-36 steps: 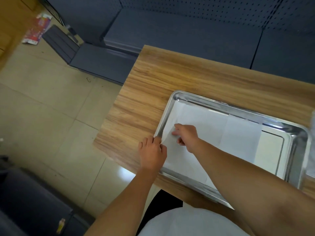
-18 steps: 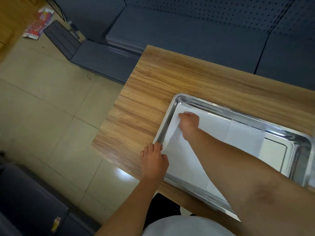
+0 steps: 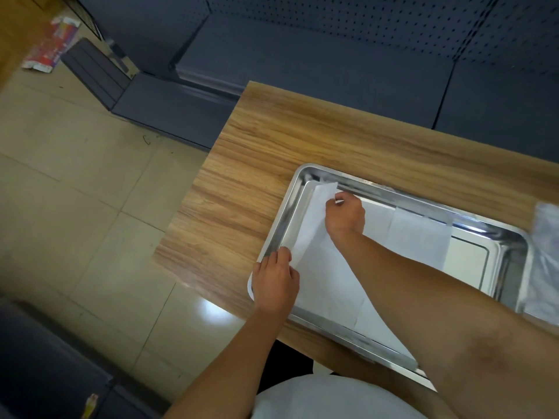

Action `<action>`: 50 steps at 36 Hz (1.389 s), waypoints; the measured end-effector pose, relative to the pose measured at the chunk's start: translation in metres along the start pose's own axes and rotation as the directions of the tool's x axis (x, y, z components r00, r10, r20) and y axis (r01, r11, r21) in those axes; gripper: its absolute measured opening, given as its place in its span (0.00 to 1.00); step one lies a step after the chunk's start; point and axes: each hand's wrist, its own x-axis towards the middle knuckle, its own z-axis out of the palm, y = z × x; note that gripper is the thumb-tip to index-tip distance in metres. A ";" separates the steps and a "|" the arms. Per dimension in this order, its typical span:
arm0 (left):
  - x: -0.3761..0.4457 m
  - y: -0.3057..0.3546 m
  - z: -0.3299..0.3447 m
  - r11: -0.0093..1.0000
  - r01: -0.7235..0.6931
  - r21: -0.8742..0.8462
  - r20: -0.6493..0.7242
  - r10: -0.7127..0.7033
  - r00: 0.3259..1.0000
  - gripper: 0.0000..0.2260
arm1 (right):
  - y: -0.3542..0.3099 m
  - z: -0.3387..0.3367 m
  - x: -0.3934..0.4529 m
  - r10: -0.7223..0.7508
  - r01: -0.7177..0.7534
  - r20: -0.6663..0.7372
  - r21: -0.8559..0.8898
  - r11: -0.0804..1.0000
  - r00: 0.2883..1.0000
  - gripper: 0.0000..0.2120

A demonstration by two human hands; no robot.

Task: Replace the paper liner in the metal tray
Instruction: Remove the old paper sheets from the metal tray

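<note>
A shiny metal tray (image 3: pixel 279 219) lies on the wooden table (image 3: pixel 302 137). White paper liner (image 3: pixel 329 285) covers its left and middle floor; the tray's right end shows bare metal. My right hand (image 3: pixel 344 217) is near the tray's far left corner, pinching the paper's corner, which stands lifted off the floor. My left hand (image 3: pixel 275 285) rests on the tray's near left corner, its fingers pressing on the rim and the paper's edge. My right forearm hides part of the paper.
A clear plastic bag (image 3: pixel 544 258) lies at the tray's right end. The table's left edge drops to a tiled floor (image 3: pixel 75 182). Dark pegboard shelving (image 3: pixel 332 55) stands behind the table. A colourful package (image 3: pixel 51 46) lies on the floor far left.
My right hand moved along the paper's left edge toward the tray's far left corner and lifted the corner. My left hand stayed at the near left corner.
</note>
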 end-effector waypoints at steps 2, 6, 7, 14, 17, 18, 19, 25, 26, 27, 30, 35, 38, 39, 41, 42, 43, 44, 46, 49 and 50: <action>-0.005 0.007 -0.001 0.999 -0.042 -0.013 -0.015 0.041 0.999 0.12 | 0.005 -0.004 0.002 0.003 -0.003 -0.013 -0.010 1.000 1.000 0.10; -0.016 0.018 0.004 0.995 -0.093 -0.021 -0.014 0.093 0.996 0.16 | 0.016 -0.013 0.004 -0.003 0.003 -0.016 -0.034 0.999 1.000 0.12; -0.018 0.019 0.006 0.995 -0.102 -0.012 -0.001 0.102 0.995 0.17 | 0.018 -0.015 0.005 0.003 -0.003 -0.016 -0.034 0.999 1.000 0.12; -0.029 0.027 0.014 0.987 -0.161 -0.014 0.094 0.162 0.982 0.20 | 0.031 -0.025 0.012 0.050 -0.050 -0.038 -0.003 0.999 0.998 0.12; -0.033 0.028 0.019 0.986 -0.158 -0.061 0.120 0.165 0.979 0.20 | 0.034 -0.027 0.016 0.079 -0.079 -0.021 0.011 0.997 0.997 0.11; -0.034 0.029 0.019 0.984 -0.156 -0.086 0.145 0.167 0.975 0.19 | 0.035 -0.027 0.017 0.086 -0.086 -0.015 0.014 0.996 0.996 0.10; -0.035 0.029 0.019 0.983 -0.147 -0.115 0.179 0.166 0.970 0.18 | 0.035 -0.027 0.018 0.092 -0.091 -0.007 0.017 0.996 0.996 0.10; -0.035 0.019 0.016 0.967 0.050 -0.249 0.172 -0.006 0.985 0.11 | 0.038 -0.030 0.016 0.105 -0.106 0.014 0.013 0.994 0.994 0.09; -0.033 0.015 0.014 0.953 0.116 -0.281 0.163 -0.072 0.984 0.10 | 0.039 -0.031 0.014 0.108 -0.108 0.012 0.017 0.994 0.994 0.10; -0.031 0.011 0.011 0.930 0.186 -0.318 0.158 -0.141 0.977 0.09 | 0.040 -0.032 0.012 0.113 -0.113 0.013 0.024 0.993 0.994 0.10; -0.019 -0.009 0.006 0.864 0.305 -0.400 0.173 -0.256 0.951 0.08 | 0.046 -0.034 0.006 0.144 -0.146 0.033 0.053 0.988 0.989 0.09; -0.003 -0.031 0.001 0.861 0.384 -0.335 0.385 -0.246 0.889 0.06 | 0.060 -0.035 -0.014 0.165 -0.169 0.062 0.067 0.983 0.984 0.08; 0.004 -0.032 -0.002 0.872 0.387 -0.299 0.451 -0.229 0.863 0.06 | 0.072 -0.034 -0.035 0.153 -0.154 0.066 0.019 0.988 0.986 0.06; 0.005 -0.031 -0.003 0.875 0.391 -0.286 0.474 -0.225 0.851 0.05 | 0.077 -0.033 -0.043 0.164 -0.165 0.086 0.007 0.986 0.983 0.05; 0.009 -0.029 -0.004 0.889 0.395 -0.231 0.519 -0.230 0.823 0.06 | 0.090 -0.030 -0.058 0.197 -0.194 0.136 -0.037 0.980 0.971 0.02; 0.011 -0.028 -0.003 0.901 0.384 -0.200 0.534 -0.228 0.814 0.06 | 0.097 -0.030 -0.066 0.215 -0.204 0.163 -0.081 0.976 0.963 0.03; 0.012 -0.027 -0.003 0.911 0.372 -0.177 0.546 -0.224 0.807 0.07 | 0.101 -0.032 -0.074 0.235 -0.214 0.193 -0.126 0.969 0.953 0.03; 0.013 -0.027 -0.003 0.918 0.363 -0.160 0.554 -0.220 0.802 0.07 | 0.104 -0.033 -0.081 0.253 -0.221 0.224 -0.158 0.962 0.941 0.04; 0.014 -0.025 -0.003 0.935 0.333 -0.124 0.568 -0.208 0.796 0.07 | 0.108 -0.035 -0.093 0.280 -0.232 0.273 -0.196 0.953 0.920 0.06; 0.015 -0.023 -0.004 0.950 0.301 -0.084 0.584 -0.198 0.787 0.07 | 0.111 -0.033 -0.098 0.320 -0.255 0.318 -0.228 0.940 0.893 0.10; 0.016 -0.022 -0.004 0.951 0.300 -0.076 0.588 -0.200 0.784 0.08 | 0.111 -0.031 -0.098 0.337 -0.272 0.328 -0.227 0.935 0.883 0.10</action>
